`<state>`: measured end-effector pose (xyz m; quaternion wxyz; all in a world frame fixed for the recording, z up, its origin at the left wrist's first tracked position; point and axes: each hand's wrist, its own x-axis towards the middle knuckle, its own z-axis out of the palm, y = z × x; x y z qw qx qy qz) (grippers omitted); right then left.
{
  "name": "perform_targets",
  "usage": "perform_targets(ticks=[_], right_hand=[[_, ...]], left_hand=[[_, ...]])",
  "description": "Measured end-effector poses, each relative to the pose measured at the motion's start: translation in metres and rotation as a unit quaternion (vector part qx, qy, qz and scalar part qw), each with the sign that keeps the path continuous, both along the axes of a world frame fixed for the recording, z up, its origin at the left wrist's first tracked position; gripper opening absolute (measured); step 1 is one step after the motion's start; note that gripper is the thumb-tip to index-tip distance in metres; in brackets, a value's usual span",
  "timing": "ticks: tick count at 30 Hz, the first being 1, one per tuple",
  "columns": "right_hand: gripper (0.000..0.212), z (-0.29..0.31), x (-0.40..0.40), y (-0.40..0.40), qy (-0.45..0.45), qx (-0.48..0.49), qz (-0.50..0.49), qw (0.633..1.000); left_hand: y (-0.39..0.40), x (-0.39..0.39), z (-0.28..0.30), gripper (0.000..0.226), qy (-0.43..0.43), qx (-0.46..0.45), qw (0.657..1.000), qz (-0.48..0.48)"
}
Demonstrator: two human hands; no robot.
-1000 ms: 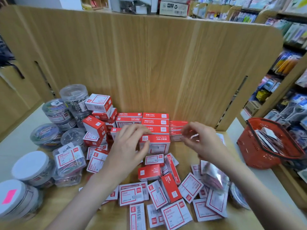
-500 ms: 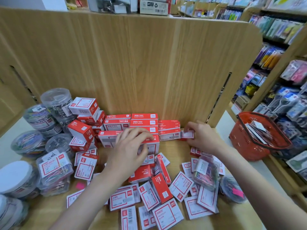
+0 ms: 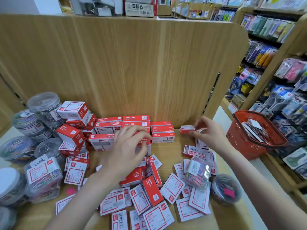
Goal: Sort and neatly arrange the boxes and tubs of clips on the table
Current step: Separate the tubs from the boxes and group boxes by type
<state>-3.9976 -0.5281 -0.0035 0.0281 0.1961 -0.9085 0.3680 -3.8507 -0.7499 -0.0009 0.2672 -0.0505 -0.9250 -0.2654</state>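
Observation:
Red-and-white boxes stand stacked in rows (image 3: 136, 121) against the wooden back panel. My left hand (image 3: 131, 146) hovers with curled fingers over the front stacked boxes (image 3: 101, 143); whether it touches them I cannot tell. My right hand (image 3: 209, 132) pinches a small flat red box (image 3: 186, 129) just right of a low stack (image 3: 162, 134). Several loose boxes (image 3: 151, 196) lie scattered on the table near me. Clear tubs of clips (image 3: 44, 107) stand at the left.
A red shopping basket (image 3: 249, 143) with packets sits at the right on a lower ledge. A clear clip box (image 3: 198, 173) and a round tub (image 3: 226, 191) lie at the right front. Wooden panels (image 3: 126, 63) wall the table behind; shop shelves stand to the right.
My right hand has lifted a small flat red box from the table beside the low stack. My left hand stays over the front boxes. The camera view has shifted right.

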Motion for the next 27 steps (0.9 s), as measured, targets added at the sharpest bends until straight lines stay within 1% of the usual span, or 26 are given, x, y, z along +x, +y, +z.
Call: perform_targets(ticks=[1, 3, 5, 6, 8, 10, 12, 14, 16, 18, 19, 21, 22, 25, 27], right_hand=[[0.025, -0.005, -0.001, -0.003, 0.012, 0.028, 0.028, 0.999], [0.017, -0.011, -0.003, -0.005, 0.038, 0.081, 0.063, 0.994], [0.005, -0.011, -0.007, 0.003, 0.053, 0.084, 0.028, 0.995], [0.011, -0.009, -0.009, 0.009, 0.050, 0.088, -0.012, 0.995], [0.034, -0.006, -0.009, 0.019, 0.012, 0.140, -0.074, 0.987], [0.054, -0.007, -0.007, 0.018, -0.031, 0.218, -0.083, 0.972], [0.057, -0.009, -0.005, 0.009, -0.044, 0.258, -0.070, 0.963], [0.052, -0.008, -0.005, 0.004, -0.065, 0.244, -0.070, 0.965], [0.047, 0.000, -0.007, 0.008, -0.079, 0.192, -0.083, 0.975], [0.045, 0.012, -0.005, 0.015, -0.061, 0.125, -0.074, 0.988], [0.046, 0.018, -0.001, 0.016, -0.048, 0.080, -0.049, 0.994], [0.049, 0.031, 0.010, 0.011, -0.026, -0.003, 0.042, 0.999], [0.049, 0.035, 0.017, 0.004, -0.011, -0.009, 0.097, 0.995], [0.042, 0.025, 0.031, -0.025, 0.020, 0.062, 0.250, 0.966], [0.037, 0.012, 0.034, -0.040, 0.058, 0.124, 0.302, 0.944]], left_hand=[[0.002, -0.002, 0.001, 0.028, 0.000, -0.002, 1.000, -0.001], [0.005, -0.005, 0.002, 0.029, -0.004, -0.008, 1.000, -0.002], [0.007, -0.009, 0.002, 0.029, -0.011, -0.015, 1.000, -0.004], [0.007, -0.011, 0.001, 0.029, -0.013, -0.019, 1.000, -0.005], [0.010, -0.016, -0.001, 0.030, -0.014, -0.024, 1.000, -0.002], [0.013, -0.021, -0.002, 0.032, -0.017, -0.026, 1.000, 0.002], [0.014, -0.024, -0.006, 0.033, -0.024, -0.032, 0.999, 0.003], [0.013, -0.025, -0.009, 0.033, -0.024, -0.027, 0.999, 0.001], [0.013, -0.024, -0.008, 0.032, -0.015, -0.010, 1.000, 0.005], [0.011, -0.022, -0.006, 0.031, -0.003, 0.007, 1.000, 0.018], [0.010, -0.021, -0.005, 0.031, 0.002, 0.016, 1.000, 0.022], [0.008, -0.018, -0.005, 0.032, 0.010, 0.031, 0.999, 0.029], [0.007, -0.016, -0.004, 0.032, 0.014, 0.039, 0.999, 0.031], [0.004, -0.009, -0.004, 0.034, 0.020, 0.054, 0.998, 0.039], [0.001, -0.004, -0.004, 0.035, 0.016, 0.051, 0.997, 0.050]])
